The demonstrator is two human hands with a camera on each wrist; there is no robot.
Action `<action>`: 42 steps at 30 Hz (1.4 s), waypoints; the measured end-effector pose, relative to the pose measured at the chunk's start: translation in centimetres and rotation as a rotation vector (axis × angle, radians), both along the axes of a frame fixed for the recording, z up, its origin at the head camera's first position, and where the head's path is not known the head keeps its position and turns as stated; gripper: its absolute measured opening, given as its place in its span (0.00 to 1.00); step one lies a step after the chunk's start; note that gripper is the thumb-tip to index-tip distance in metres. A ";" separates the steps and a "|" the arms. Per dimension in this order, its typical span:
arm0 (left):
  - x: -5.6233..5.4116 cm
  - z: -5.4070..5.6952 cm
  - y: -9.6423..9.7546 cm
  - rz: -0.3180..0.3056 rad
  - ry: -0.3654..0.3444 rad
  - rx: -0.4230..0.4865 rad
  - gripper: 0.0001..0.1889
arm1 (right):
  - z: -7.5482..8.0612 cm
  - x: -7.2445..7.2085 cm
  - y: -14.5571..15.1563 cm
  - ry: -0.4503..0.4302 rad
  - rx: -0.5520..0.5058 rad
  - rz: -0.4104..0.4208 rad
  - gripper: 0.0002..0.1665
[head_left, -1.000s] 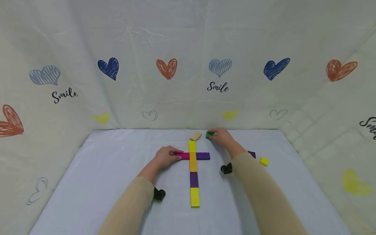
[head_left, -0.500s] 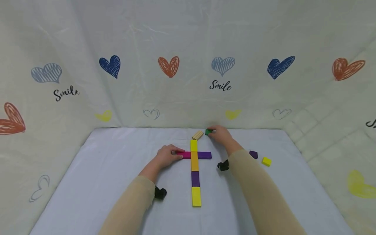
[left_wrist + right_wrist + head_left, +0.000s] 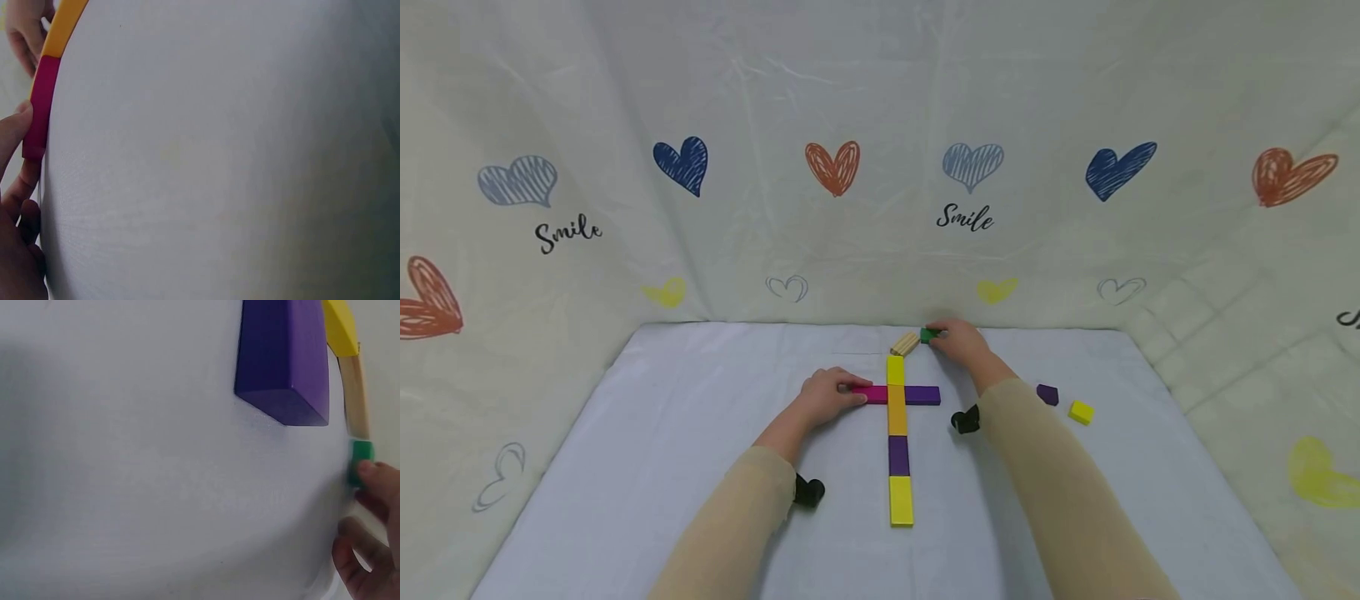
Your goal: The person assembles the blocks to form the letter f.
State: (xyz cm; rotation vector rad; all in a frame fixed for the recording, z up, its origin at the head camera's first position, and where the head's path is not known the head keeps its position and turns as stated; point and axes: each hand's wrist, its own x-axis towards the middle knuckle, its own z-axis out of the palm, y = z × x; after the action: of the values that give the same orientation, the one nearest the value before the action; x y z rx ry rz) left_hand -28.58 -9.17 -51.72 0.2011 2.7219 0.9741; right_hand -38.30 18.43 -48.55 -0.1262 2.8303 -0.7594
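In the head view, several wooden blocks lie as a cross: a yellow block point(image 3: 896, 370) at the top, an orange block point(image 3: 897, 410) below, a magenta block point(image 3: 874, 395) on the left and a purple block point(image 3: 922, 396) on the right. My left hand point(image 3: 827, 396) pinches the outer end of the magenta block between thumb and fingers. Past the cross's top, a natural wood block point(image 3: 906, 343) lies slanted. My right hand point(image 3: 962, 342) holds a small green block point(image 3: 362, 453) between thumb and fingers, close to the wood block's far end.
A second purple block point(image 3: 898, 456) and a long yellow block point(image 3: 901, 502) form the cross's lower part. Off to the right lie a dark purple block point(image 3: 1048, 394) and a small yellow block point(image 3: 1081, 412). The printed cloth wall point(image 3: 880, 250) rises behind the white table point(image 3: 685, 400).
The right hand has shifted slightly left, bringing the green block closer to the natural wood block. The left hand keeps its hold on the magenta block. The head view has shifted a little.
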 end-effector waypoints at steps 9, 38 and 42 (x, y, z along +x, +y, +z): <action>0.0 0.1 0.1 -0.009 0.010 -0.009 0.15 | 0.2 0.0 0.1 -0.012 0.008 -0.004 0.24; -0.2 -0.5 0.4 0.011 0.003 -0.009 0.15 | 1.1 0.8 1.6 0.064 -0.018 0.035 0.28; 0.0 -0.4 0.2 0.010 0.001 -0.004 0.15 | 1.7 1.3 2.0 0.079 -0.002 0.043 0.27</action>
State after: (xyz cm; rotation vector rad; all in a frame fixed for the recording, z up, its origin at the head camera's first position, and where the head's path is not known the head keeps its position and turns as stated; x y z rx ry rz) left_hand -28.62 -8.96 -52.10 0.1876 2.7278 0.9711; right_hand -37.01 20.47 -46.89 -0.2217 2.8905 -0.7650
